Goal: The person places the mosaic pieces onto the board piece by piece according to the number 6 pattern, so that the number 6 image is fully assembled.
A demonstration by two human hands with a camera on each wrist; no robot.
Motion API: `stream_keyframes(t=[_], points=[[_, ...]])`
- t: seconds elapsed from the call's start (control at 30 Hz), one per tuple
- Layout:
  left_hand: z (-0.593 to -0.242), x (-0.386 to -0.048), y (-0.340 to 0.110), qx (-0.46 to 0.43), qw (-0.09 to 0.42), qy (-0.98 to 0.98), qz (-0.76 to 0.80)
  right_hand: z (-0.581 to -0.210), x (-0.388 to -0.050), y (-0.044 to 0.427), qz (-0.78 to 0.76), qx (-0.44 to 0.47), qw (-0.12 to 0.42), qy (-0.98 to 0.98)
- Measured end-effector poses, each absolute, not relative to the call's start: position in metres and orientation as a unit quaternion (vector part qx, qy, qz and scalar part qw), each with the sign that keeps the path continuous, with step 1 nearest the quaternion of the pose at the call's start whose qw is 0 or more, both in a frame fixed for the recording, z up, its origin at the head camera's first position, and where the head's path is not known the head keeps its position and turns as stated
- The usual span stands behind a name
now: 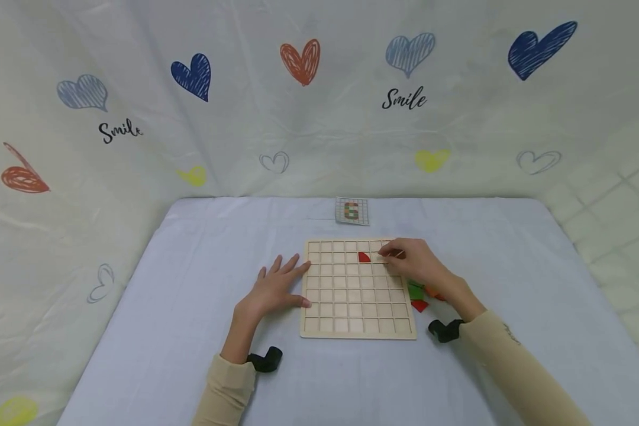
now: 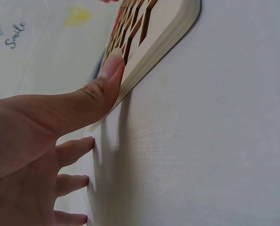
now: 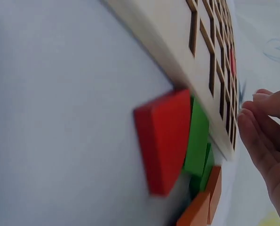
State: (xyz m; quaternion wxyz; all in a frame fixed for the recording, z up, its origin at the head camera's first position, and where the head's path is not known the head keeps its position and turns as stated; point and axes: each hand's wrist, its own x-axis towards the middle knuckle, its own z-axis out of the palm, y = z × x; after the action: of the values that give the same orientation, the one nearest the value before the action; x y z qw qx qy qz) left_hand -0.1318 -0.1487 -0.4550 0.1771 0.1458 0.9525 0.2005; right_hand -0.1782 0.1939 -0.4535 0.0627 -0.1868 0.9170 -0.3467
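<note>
A square wooden grid board (image 1: 355,296) lies flat on the table. One red quarter-round block (image 1: 364,257) sits in a cell of its upper part. My left hand (image 1: 273,291) is spread at the board's left side, thumb and a finger touching the edge; in the left wrist view the thumb (image 2: 112,63) rests on the rim. My right hand (image 1: 412,259) hovers over the board's upper right, just right of the red block. Its thumb and fingers (image 3: 255,136) are bent with tips close together, and no block shows between them.
Beside the board's right edge lie a loose red block (image 3: 165,141), green blocks (image 3: 197,141) and orange blocks (image 3: 196,209), partly under the right forearm in the head view. A small pattern card (image 1: 352,211) lies behind the board. A printed cloth (image 1: 346,130) hangs behind the table.
</note>
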Motion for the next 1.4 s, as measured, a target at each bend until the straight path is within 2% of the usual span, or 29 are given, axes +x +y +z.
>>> stream_keyframes(t=[0.23, 0.73, 1.4], points=[[-0.455, -0.133, -0.150, 0.146, 0.176, 0.952, 0.202, -0.449, -0.166, 0.215, -0.326, -0.196, 0.037, 0.924], [-0.457, -0.132, -0.148, 0.143, 0.180, 0.953, 0.196, -0.453, -0.145, 0.251, -0.288, -0.172, 0.043, 0.941], [-0.458, -0.133, -0.150, 0.149, 0.173, 0.954, 0.194, -0.456, -0.148, 0.256, -0.265, -0.174, 0.071, 0.946]])
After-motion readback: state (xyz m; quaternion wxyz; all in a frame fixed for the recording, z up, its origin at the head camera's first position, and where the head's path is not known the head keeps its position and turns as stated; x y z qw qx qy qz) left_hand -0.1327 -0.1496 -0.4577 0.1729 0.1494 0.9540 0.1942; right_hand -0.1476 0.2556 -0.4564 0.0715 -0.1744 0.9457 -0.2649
